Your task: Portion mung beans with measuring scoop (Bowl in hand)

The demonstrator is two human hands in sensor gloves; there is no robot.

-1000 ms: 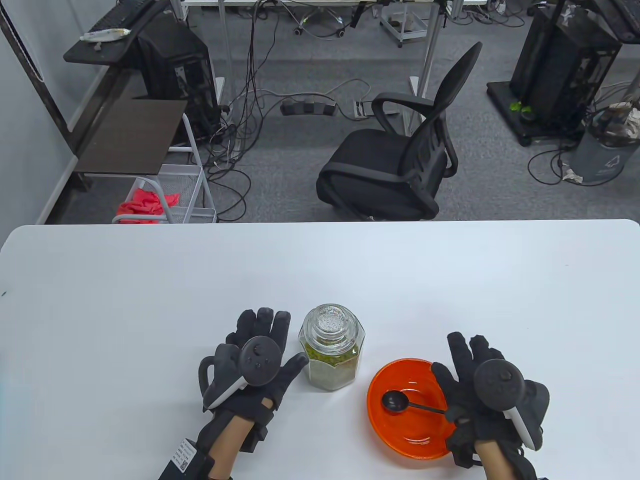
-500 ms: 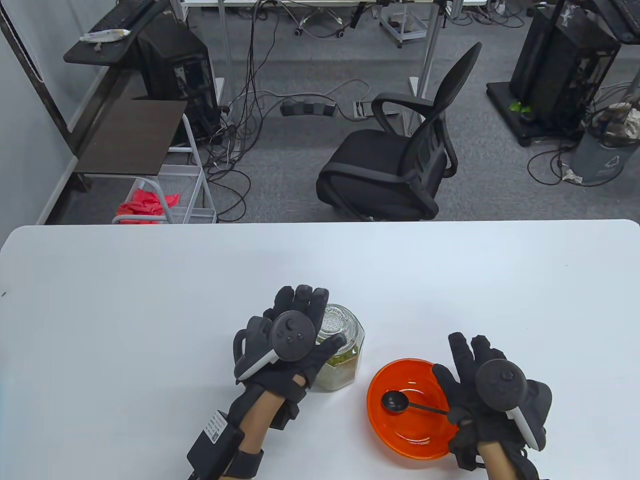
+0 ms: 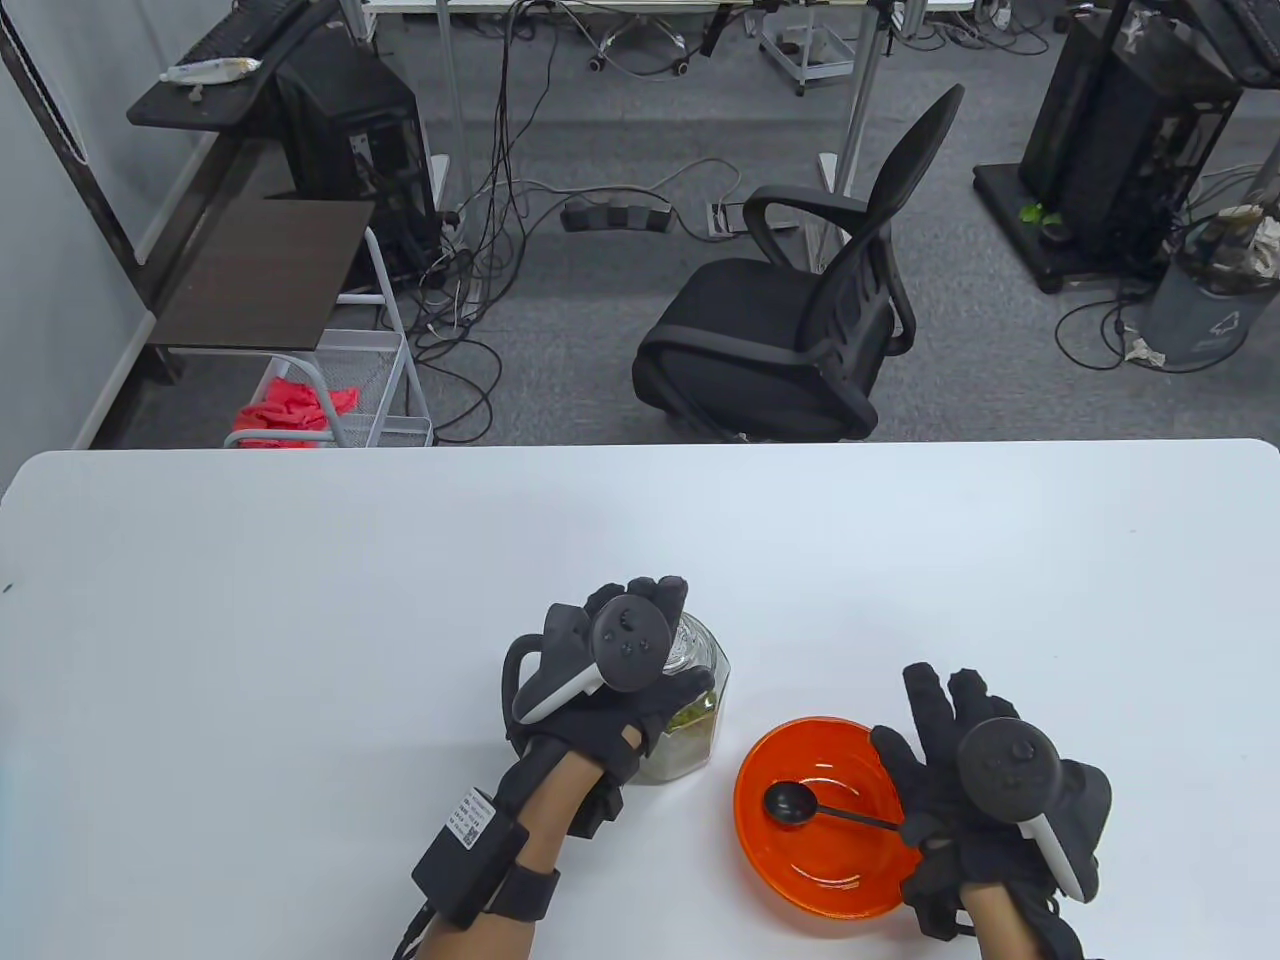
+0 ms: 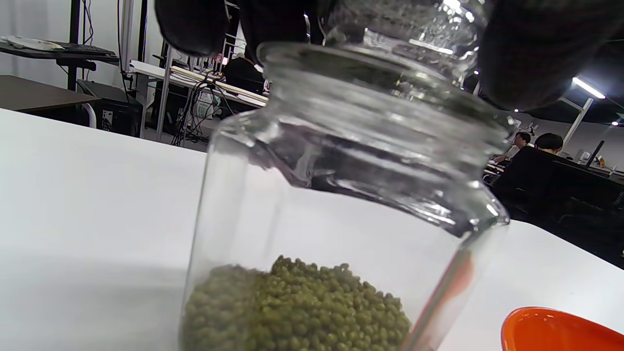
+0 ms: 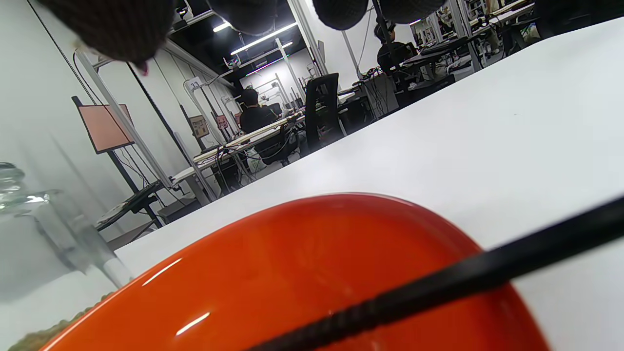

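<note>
Fingers (image 3: pixel 640 597) of your left hand (image 3: pixel 610 690) curl over the jar lid (image 3: pixel 685 640) in the table view; jar (image 3: pixel 690 735) stands left of the orange bowl (image 3: pixel 790 865). Right hand (image 3: pixel 975 790) lies flat at the bowl's right rim, fingers extended, scoop (image 3: pixel 790 805) inside. Left wrist view: fingertips (image 4: pixel 192 24) grasp the lid, mung beans (image 4: pixel 297 312) low in the jar. Right wrist view: fingertips (image 5: pixel 112 27) hang free above the scoop handle (image 5: pixel 468 275). Step looks like lid removal; next, lift straight up and keep the jar steady.

- white table (image 3: pixel 640 540) up front, grey carpet floor (image 3: pixel 620 290) behind it
- black office chair (image 3: pixel 800 310) in the middle, cables all over
- dark side desk (image 3: pixel 260 270) on the left, wire basket (image 3: pixel 370 390) beside it with something red
- grey bin (image 3: pixel 1205 300) far right
</note>
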